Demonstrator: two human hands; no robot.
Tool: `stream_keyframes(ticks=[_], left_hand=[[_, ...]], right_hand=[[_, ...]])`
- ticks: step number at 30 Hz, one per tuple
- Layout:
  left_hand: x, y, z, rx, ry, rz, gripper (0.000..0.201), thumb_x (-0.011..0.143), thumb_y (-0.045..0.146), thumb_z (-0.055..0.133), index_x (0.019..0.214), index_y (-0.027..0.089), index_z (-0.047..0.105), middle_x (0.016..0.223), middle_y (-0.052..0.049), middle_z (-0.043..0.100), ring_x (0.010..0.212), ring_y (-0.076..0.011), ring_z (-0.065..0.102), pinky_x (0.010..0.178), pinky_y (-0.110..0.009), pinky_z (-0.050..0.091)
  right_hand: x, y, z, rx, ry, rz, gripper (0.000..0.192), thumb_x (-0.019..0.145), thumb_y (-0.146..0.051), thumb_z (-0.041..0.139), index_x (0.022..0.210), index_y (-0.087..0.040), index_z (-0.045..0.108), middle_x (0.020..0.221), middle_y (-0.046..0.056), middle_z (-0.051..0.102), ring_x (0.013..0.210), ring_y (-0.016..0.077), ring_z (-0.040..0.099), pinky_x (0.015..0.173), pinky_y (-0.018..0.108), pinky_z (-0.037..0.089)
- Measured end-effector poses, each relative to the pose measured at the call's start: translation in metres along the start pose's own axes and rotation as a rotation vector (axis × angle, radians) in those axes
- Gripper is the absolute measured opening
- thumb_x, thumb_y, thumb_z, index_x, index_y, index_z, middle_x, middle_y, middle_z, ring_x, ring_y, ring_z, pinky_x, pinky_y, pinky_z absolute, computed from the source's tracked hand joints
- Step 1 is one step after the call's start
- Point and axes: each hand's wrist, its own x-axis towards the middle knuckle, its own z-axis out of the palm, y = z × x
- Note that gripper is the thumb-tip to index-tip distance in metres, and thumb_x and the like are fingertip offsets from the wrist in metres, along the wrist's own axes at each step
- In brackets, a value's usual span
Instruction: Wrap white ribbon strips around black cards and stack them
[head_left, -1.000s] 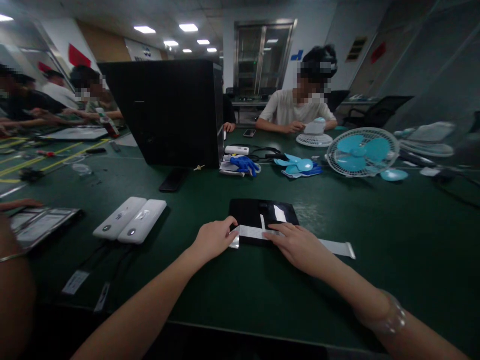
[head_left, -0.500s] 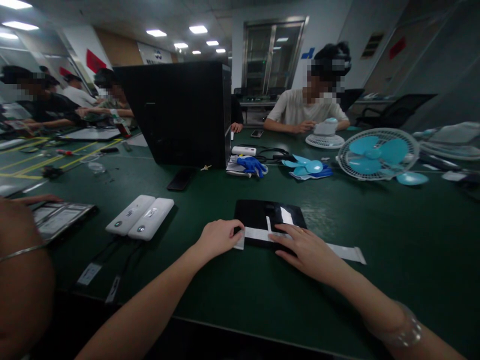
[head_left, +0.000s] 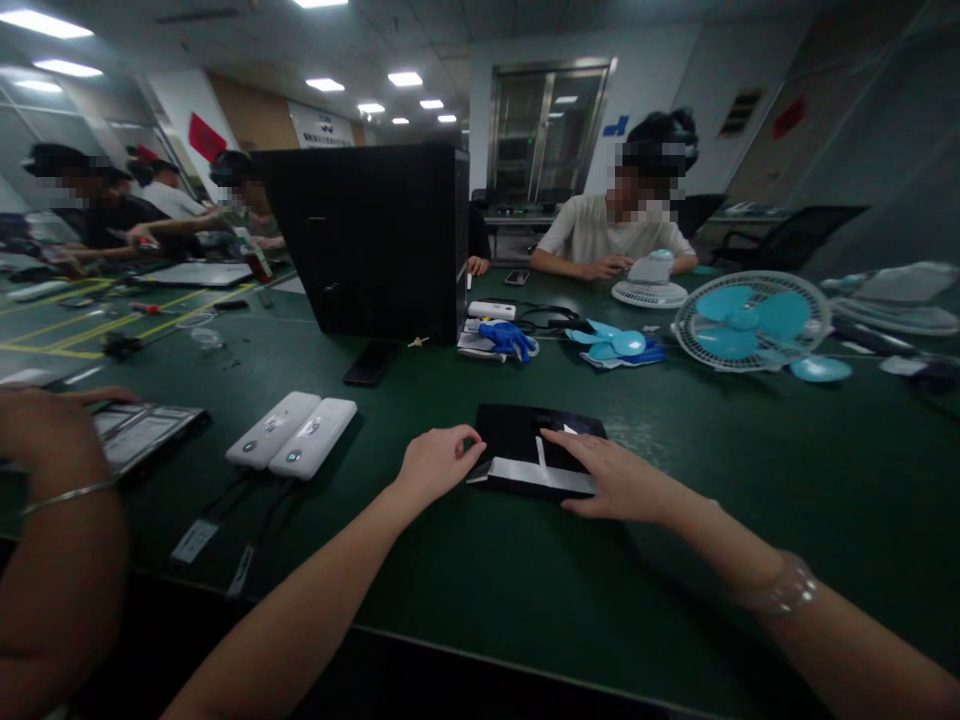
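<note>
A flat black rectangular piece (head_left: 506, 430) lies on the green table in front of me. Along its near edge runs a white flat strip (head_left: 525, 474), with a thin white branch pointing away from me. My left hand (head_left: 435, 465) is at the left edge of the piece, thumb and index finger bent together above the strip's left end. Whether anything is pinched there is too small to make out. Spread over the right part of the black piece is my right hand (head_left: 607, 475), fingers apart and covering the strip's right end.
Two white power banks (head_left: 313, 438) with cables lie left of my hands, a phone (head_left: 370, 362) beyond them. A large black case (head_left: 375, 240) stands behind. Fan parts (head_left: 752, 320) and blue gloves (head_left: 510, 340) are farther back. A neighbour's arm (head_left: 67, 540) reaches in at left.
The strip's right end, which stuck out past my right hand, no longer shows there. My right hand has shifted slightly and the strip's left end looks less spread out. The camera view has tilted up slightly.
</note>
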Motion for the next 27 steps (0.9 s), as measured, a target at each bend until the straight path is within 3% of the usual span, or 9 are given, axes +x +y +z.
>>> stream_keyframes(ticks=[5,9,19,23,27], left_hand=[[0.001,-0.003,0.002,-0.004,0.014,0.019,0.029,0.092,0.046,0.045,0.100,0.027,0.066,0.066,0.003,0.060,0.060,-0.0133,0.057,0.050,-0.023,0.033],[0.001,-0.005,0.004,0.010,-0.013,0.020,0.030,0.092,0.046,0.045,0.102,0.026,0.065,0.070,0.003,0.062,0.063,-0.0139,0.058,0.052,-0.023,0.035],[0.003,-0.009,0.006,-0.001,-0.031,0.000,0.030,0.092,0.045,0.045,0.104,0.025,0.064,0.069,0.003,0.061,0.061,-0.0138,0.057,0.051,-0.023,0.036],[0.003,-0.011,0.006,-0.004,-0.041,0.007,0.030,0.092,0.044,0.044,0.107,0.026,0.064,0.071,0.002,0.062,0.063,-0.0143,0.058,0.052,-0.023,0.037],[0.002,-0.011,0.005,-0.006,-0.037,0.025,0.030,0.092,0.044,0.045,0.106,0.027,0.064,0.072,0.003,0.062,0.064,-0.0141,0.058,0.052,-0.023,0.037]], right_hand=[[0.004,0.004,0.005,-0.028,0.054,0.011,0.093,0.072,-0.056,0.064,0.149,-0.017,0.029,0.146,0.011,0.039,0.129,0.0310,0.042,0.108,0.049,0.035],[0.006,0.004,0.008,-0.079,0.092,0.002,0.094,0.069,-0.057,0.065,0.147,-0.015,0.033,0.145,0.011,0.041,0.129,0.0309,0.041,0.111,0.050,0.029],[0.001,0.001,-0.001,-0.160,0.108,0.068,0.091,0.066,-0.058,0.065,0.142,-0.013,0.041,0.131,0.016,0.053,0.120,0.0315,0.048,0.110,0.050,0.029],[-0.011,0.018,-0.005,-0.174,0.069,0.163,0.090,0.067,-0.062,0.063,0.141,-0.015,0.042,0.127,0.016,0.054,0.119,0.0320,0.049,0.108,0.050,0.031],[-0.028,0.054,-0.007,-0.181,0.042,0.303,0.094,0.065,-0.067,0.062,0.142,-0.017,0.041,0.127,0.017,0.053,0.118,0.0332,0.049,0.104,0.049,0.036]])
